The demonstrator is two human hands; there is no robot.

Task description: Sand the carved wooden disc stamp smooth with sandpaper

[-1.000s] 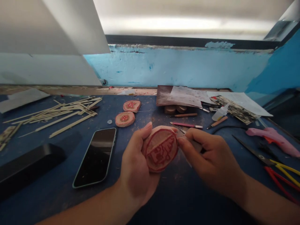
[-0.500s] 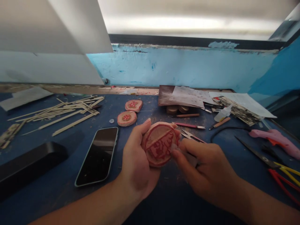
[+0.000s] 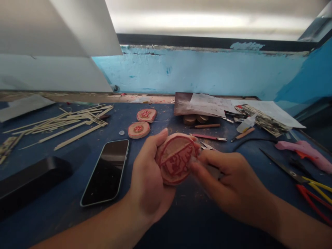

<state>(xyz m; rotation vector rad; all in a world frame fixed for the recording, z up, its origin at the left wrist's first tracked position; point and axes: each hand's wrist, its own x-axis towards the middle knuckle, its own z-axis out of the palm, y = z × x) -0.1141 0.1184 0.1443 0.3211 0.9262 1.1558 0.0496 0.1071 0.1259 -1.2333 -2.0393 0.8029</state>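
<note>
My left hand (image 3: 149,169) is wrapped round a round wood slice (image 3: 168,154), tilted so its face points at me. On that face are a red ring, a slanted line and red-lined raised shapes below it. My right hand (image 3: 228,176) is closed in a pinch at the slice's right edge. Between its thumb and forefinger is a small greyish piece (image 3: 214,172), mostly hidden, whose kind I cannot make out. Beyond the hands lie two smaller wood slices, one with a red star (image 3: 146,115) and one with a red flower (image 3: 139,130).
A phone (image 3: 106,173) and a black case-like object (image 3: 33,183) lie left, with thin wooden sticks (image 3: 72,122) behind. To the right are a pink glue gun (image 3: 306,154), scissors (image 3: 298,178), a craft knife (image 3: 209,137), a small bottle (image 3: 246,123) and papers (image 3: 207,104).
The right fingers have shifted slightly against the slice's right side. The whole view has moved a little, so things sit slightly further left; the left hand keeps its hold.
</note>
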